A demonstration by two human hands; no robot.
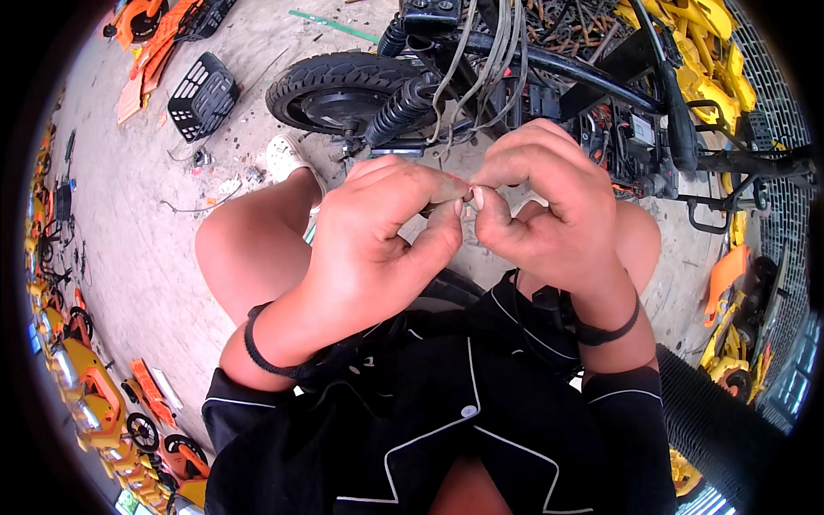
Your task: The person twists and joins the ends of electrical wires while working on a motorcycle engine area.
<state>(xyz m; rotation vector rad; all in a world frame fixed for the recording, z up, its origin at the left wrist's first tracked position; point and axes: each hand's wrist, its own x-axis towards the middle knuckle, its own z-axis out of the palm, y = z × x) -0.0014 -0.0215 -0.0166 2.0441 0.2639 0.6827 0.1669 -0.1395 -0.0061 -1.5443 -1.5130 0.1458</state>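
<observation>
My left hand [382, 227] and my right hand [549, 189] meet in front of me, fingertips almost touching. Each is closed in a pinch between thumb and index finger. A thin red wire [469, 190] shows as a tiny bit between the fingertips; most of it is hidden by the fingers. Just beyond the hands stands a partly stripped electric scooter, with a black frame tube [558, 62], a wheel with a black tyre [343, 73] and a coil-spring shock absorber [402, 110]. Loose grey cables [465, 73] hang from its frame, close to my fingers.
A black plastic basket [203, 96] lies on the concrete floor at the far left, near orange panels [159, 56]. Yellow body panels [708, 60] and rusty metal parts [571, 30] are heaped at the far right. Yellow and orange scooter parts [94, 390] line the left side.
</observation>
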